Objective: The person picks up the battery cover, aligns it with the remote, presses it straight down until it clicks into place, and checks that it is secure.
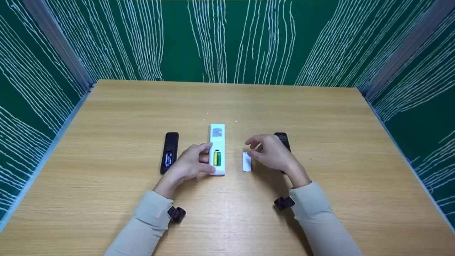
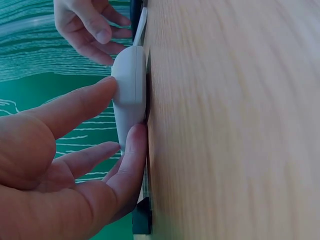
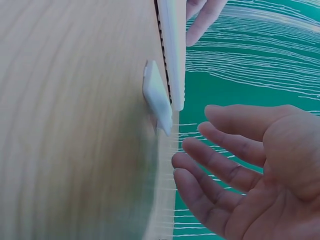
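"From your end, what's the left hand (image 1: 192,161) doing?"

"I see it gripping the white remote (image 1: 218,142) by its left edge; two batteries (image 1: 217,158) show inside. The right hand (image 1: 270,151) is loosely curved, holding nothing, the cover (image 1: 246,163) just beside its fingers."

"Room?"

"I get a strip between white remote and cover, and ample table (image 1: 227,103) from both hands to the far edge. A black remote (image 1: 170,149) crowds the left hand's outer side; the right hand partly hides a second black remote (image 1: 283,139)."
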`<act>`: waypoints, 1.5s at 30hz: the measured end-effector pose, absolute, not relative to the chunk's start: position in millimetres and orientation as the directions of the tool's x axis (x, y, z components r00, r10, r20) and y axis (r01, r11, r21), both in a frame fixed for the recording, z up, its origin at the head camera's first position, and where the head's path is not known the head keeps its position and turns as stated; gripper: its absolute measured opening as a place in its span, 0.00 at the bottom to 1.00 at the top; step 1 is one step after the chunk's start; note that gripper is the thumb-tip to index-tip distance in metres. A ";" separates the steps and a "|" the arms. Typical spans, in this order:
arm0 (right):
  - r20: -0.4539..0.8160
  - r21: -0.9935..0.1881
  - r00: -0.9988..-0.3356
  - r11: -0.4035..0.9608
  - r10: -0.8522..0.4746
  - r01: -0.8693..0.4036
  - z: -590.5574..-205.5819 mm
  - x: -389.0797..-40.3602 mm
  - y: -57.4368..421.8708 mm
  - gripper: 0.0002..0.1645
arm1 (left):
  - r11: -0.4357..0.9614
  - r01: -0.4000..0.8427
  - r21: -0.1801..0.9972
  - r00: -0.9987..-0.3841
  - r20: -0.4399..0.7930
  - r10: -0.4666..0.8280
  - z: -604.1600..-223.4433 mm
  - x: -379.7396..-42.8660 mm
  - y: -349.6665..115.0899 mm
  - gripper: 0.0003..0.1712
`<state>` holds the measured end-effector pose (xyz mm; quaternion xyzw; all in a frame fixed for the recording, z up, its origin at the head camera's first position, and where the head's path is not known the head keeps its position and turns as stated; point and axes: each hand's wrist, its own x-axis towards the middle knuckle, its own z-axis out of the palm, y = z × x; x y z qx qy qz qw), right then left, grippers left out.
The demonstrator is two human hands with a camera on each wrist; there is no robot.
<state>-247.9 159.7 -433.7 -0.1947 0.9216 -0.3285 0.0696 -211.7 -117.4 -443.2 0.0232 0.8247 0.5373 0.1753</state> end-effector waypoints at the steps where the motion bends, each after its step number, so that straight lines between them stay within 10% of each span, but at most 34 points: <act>1: -0.004 -0.629 -0.914 0.711 -0.406 -0.313 -433.9 -247.8 159.5 0.17 | 0.425 -0.150 0.893 -0.938 -0.265 0.226 -443.1 -211.7 -117.4 0.52; 45: -0.068 -0.592 -0.924 0.761 -0.375 -0.265 -444.8 -246.6 151.9 0.13 | 0.416 -0.155 0.896 -0.935 -0.269 0.230 -443.3 -212.0 -117.6 0.53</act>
